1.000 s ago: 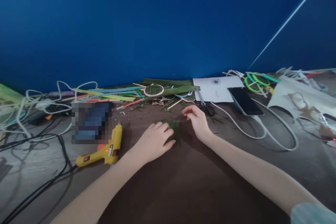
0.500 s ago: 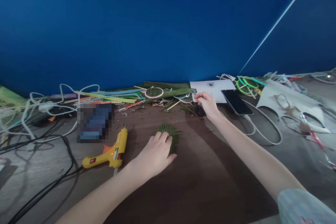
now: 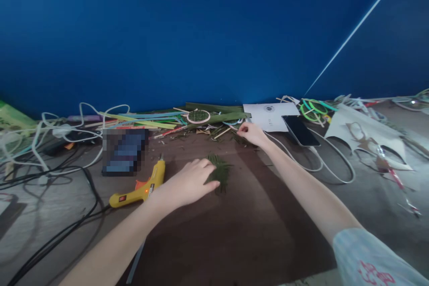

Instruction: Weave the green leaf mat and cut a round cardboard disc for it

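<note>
Head view: small woven green piece lies flat on the desk, mid-width, well in from its far edge. Left hand loose, fingers spread at the weave's left margin, grasping nothing visible; whether it presses down, can't tell. Right hand nearer the far edge, beside the left corner of the white paper, thumb and fingers drawn together; can't tell if a strip is pinched there. Weave should be very light and flexible, a bit slippery strip on strip, its loose ends apt to work out; best held flat under fingertips near the middle, or pinched where strips cross, not by the fringe. Against half a second ago: right hand has come left, off the paper; left hand has slid left, baring more weave, and its wrist now covers part of the yellow glue gun.
</note>
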`<state>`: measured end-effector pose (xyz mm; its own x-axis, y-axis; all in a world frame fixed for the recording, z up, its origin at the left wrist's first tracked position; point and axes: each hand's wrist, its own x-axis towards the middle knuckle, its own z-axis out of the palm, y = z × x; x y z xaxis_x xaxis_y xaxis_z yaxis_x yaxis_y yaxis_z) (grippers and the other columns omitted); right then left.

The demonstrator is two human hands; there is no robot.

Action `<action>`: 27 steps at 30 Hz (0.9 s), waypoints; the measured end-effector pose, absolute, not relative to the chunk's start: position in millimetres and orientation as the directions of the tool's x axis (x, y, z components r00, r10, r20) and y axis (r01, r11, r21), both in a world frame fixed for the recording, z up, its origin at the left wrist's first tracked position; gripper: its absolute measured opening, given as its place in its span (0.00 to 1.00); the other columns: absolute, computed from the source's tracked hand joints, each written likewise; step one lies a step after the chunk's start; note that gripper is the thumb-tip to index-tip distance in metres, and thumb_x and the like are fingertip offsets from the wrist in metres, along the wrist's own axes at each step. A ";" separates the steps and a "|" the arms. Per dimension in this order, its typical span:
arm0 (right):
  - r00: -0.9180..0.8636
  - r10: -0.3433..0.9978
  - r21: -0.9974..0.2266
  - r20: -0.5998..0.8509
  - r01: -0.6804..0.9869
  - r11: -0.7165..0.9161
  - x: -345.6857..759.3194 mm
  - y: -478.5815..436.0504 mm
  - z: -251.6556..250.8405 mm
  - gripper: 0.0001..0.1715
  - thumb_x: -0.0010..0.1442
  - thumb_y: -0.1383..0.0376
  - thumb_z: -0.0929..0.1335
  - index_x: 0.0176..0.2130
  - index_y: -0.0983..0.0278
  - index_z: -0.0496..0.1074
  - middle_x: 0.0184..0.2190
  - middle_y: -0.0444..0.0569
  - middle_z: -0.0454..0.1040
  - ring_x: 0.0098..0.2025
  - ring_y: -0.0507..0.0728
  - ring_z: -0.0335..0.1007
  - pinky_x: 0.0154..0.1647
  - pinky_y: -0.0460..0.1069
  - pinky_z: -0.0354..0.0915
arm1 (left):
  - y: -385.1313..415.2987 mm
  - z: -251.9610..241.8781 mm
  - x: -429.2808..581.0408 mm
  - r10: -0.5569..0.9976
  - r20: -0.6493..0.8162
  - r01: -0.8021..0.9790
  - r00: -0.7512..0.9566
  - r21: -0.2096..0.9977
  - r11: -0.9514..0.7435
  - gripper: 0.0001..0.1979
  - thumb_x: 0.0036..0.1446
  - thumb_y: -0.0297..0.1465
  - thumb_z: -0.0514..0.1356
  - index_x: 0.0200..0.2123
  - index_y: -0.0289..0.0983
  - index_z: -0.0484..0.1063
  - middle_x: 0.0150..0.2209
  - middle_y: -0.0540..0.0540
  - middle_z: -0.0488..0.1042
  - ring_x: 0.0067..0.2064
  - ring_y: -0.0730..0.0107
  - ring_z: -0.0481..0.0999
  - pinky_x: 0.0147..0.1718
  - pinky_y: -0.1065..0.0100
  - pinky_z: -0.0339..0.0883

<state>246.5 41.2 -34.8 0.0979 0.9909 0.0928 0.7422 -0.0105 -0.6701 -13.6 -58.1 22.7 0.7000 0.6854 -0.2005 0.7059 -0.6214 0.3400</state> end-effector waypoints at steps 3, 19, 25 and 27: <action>0.108 0.989 -0.722 0.099 0.692 -0.004 249.9 42.0 -28.5 0.04 0.47 0.65 0.69 0.23 0.64 0.69 0.25 0.44 0.72 0.30 0.53 0.67 0.35 0.49 0.61 | -48.1 28.3 -17.5 0.722 -0.202 0.735 0.662 0.364 -0.572 0.23 0.61 0.42 0.48 0.52 0.36 0.67 0.51 0.39 0.70 0.51 0.54 0.69 0.48 0.56 0.61; -0.279 0.960 -0.920 -0.020 0.381 0.091 220.6 29.3 7.9 0.09 0.46 0.67 0.71 0.32 0.63 0.75 0.28 0.48 0.77 0.32 0.54 0.73 0.37 0.52 0.67 | 8.5 24.7 -8.9 0.931 0.048 0.677 0.363 0.672 -0.299 0.16 0.60 0.36 0.47 0.38 0.36 0.72 0.39 0.43 0.77 0.40 0.63 0.75 0.42 0.62 0.65; -0.407 0.913 -0.907 0.009 0.381 0.179 197.3 19.0 17.5 0.08 0.47 0.70 0.70 0.32 0.63 0.75 0.30 0.46 0.77 0.34 0.53 0.73 0.38 0.52 0.68 | 13.2 12.7 1.7 0.940 0.045 0.495 0.337 0.841 -0.217 0.15 0.57 0.39 0.53 0.38 0.34 0.70 0.36 0.44 0.77 0.36 0.67 0.75 0.38 0.66 0.66; -0.417 0.909 -0.905 0.014 0.381 0.189 192.5 17.4 19.4 0.08 0.47 0.70 0.70 0.32 0.63 0.74 0.29 0.46 0.77 0.33 0.53 0.72 0.38 0.51 0.68 | 15.0 10.9 1.7 0.936 0.018 0.440 0.351 0.879 -0.182 0.12 0.54 0.36 0.56 0.35 0.34 0.71 0.32 0.46 0.76 0.33 0.68 0.75 0.36 0.67 0.66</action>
